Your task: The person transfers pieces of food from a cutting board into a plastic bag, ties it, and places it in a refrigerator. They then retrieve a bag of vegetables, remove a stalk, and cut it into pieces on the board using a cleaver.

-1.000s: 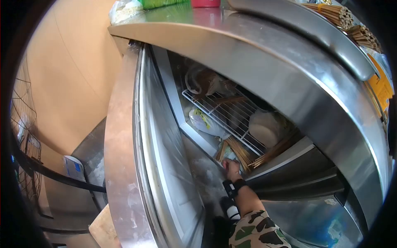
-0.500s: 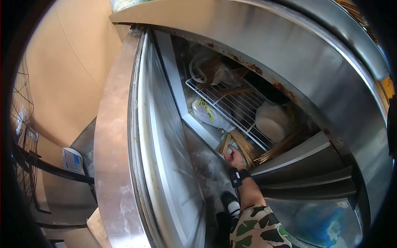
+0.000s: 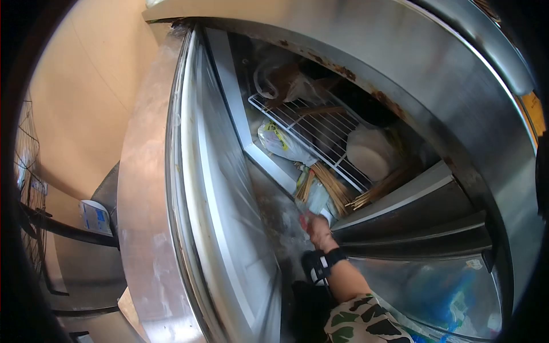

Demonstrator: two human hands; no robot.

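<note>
My right hand [image 3: 318, 230], with a dark band [image 3: 323, 263] on its wrist, is low in the opening of a steel refrigerator. Its fingers are bent and blurred, and whether they grip anything is unclear. Just above the hand lies a pale green plastic bag [image 3: 320, 199], beside a bundle of thin wooden sticks [image 3: 333, 186]. A white bag with yellow marks [image 3: 280, 140] rests below the white wire shelf [image 3: 309, 134]. On the shelf, a round pale item in clear plastic [image 3: 369, 154] is visible. My left hand is out of view.
The refrigerator door [image 3: 220, 188] stands open on the left. A rusty steel edge [image 3: 343, 71] runs above the opening. Closed steel drawers or doors [image 3: 423, 228] are at the lower right. A wire rack [image 3: 28, 171] and a blue-and-white container [image 3: 95, 217] are at the far left.
My right hand has moved down and slightly left, away from the sticks. More of the pale green bag now shows. The view has shifted slightly.
</note>
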